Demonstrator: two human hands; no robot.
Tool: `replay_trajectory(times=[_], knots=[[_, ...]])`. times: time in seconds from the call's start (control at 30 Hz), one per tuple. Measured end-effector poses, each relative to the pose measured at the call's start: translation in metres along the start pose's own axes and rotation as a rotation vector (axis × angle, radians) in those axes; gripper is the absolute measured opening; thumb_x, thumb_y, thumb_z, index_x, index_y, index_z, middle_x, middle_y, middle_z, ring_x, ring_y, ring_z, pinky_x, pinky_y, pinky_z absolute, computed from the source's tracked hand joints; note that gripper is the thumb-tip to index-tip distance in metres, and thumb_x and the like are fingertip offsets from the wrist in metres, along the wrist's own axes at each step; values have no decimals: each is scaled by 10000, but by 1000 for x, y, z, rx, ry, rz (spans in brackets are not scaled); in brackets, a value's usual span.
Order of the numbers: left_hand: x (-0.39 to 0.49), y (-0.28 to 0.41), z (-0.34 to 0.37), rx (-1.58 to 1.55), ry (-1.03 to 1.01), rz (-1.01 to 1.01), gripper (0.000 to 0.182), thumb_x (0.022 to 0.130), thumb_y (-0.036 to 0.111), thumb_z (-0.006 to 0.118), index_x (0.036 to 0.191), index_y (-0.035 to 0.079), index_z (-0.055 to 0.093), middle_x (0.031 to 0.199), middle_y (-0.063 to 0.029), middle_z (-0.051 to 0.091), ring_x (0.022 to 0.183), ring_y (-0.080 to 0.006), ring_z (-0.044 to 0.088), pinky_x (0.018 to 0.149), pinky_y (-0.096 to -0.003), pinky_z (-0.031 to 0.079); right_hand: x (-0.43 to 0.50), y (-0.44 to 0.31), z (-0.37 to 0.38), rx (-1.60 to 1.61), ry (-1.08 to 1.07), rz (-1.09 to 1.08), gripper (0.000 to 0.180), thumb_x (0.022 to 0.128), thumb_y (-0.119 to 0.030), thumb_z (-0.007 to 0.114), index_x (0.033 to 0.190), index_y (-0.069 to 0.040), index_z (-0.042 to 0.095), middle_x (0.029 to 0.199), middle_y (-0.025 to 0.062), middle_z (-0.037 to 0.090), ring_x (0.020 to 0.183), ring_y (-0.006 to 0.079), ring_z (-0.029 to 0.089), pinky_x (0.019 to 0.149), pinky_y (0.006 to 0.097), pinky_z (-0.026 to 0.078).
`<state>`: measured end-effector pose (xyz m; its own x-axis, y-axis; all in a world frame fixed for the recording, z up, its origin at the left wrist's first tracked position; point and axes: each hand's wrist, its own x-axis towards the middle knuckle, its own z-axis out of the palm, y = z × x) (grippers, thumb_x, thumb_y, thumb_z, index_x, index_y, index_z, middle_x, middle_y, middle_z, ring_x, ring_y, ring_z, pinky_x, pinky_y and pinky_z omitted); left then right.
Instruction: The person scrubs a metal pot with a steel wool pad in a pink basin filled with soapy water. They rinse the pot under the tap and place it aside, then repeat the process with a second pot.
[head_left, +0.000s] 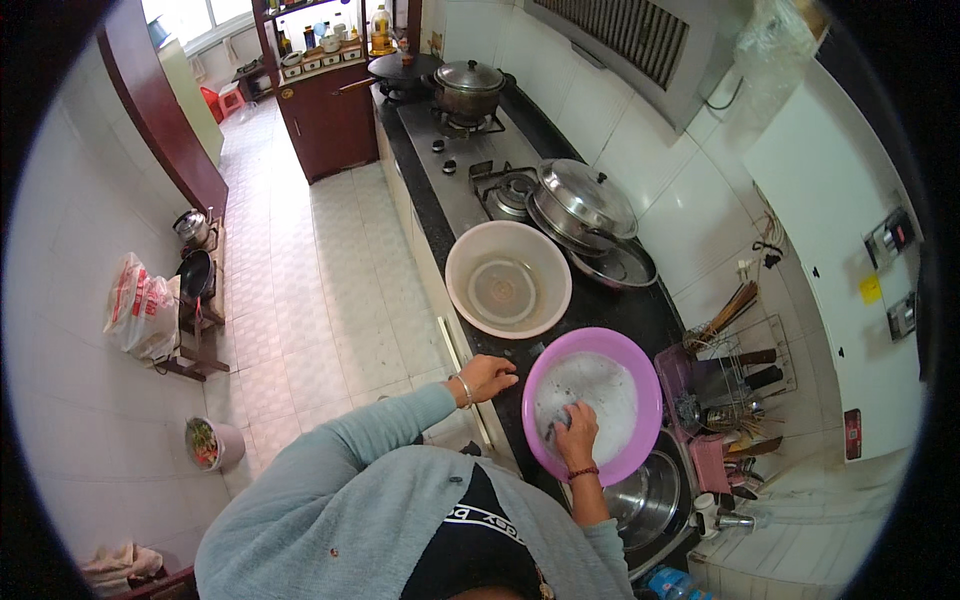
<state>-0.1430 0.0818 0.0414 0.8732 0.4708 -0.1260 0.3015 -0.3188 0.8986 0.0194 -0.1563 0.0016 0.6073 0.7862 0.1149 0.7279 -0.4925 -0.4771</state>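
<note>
A pink-purple plastic basin (651, 382) full of sudsy water stands on the black countertop (622, 315), partly over the steel sink. My right hand (576, 435), a beaded bracelet at its wrist, is in the suds with its fingers closed on a dark, greyish item (557, 424); foam and fingers hide most of it. My left hand (487, 379) hovers at the counter's front edge, left of the basin, its fingers loosely bent and holding nothing. Beyond it a pale pink basin (508, 279) holds a little murky water.
A gas stove (457, 172) carries a lidded pot (469, 90). A large lidded steel pot (585, 202) stands behind the pale basin. At the right are a knife rack (727, 382), the steel sink (645, 502) and a tap (731, 519). A pink bin (229, 446) stands on the floor.
</note>
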Motion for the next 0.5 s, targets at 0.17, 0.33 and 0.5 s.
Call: replay_trajectory(times=[0.17,0.33,0.5], knots=[[-18,-25,-67,-173,72,-88,358,889,285,682,1079,-19,674,733,-107,674,621,-166,631,602,-318,522,21,-32,3,-70,114,89,306,657,-63,692,961,-42,665,1143,186,584,1140,386,502,973,491,390],[-40,-69,-159,104,178,-164,517,818,472,689,630,-7,635,597,-176,600,615,-326,630,622,-414,517,58,-81,-11,-204,332,209,216,680,-5,629,889,-48,663,889,142,594,910,354,559,821,446,443],[-63,-147,-227,89,334,-145,342,777,294,739,954,8,676,884,-173,670,777,-288,653,735,-378,537,112,-161,-10,-5,420,115,210,685,45,564,850,-34,666,729,122,537,694,305,540,625,386,426]])
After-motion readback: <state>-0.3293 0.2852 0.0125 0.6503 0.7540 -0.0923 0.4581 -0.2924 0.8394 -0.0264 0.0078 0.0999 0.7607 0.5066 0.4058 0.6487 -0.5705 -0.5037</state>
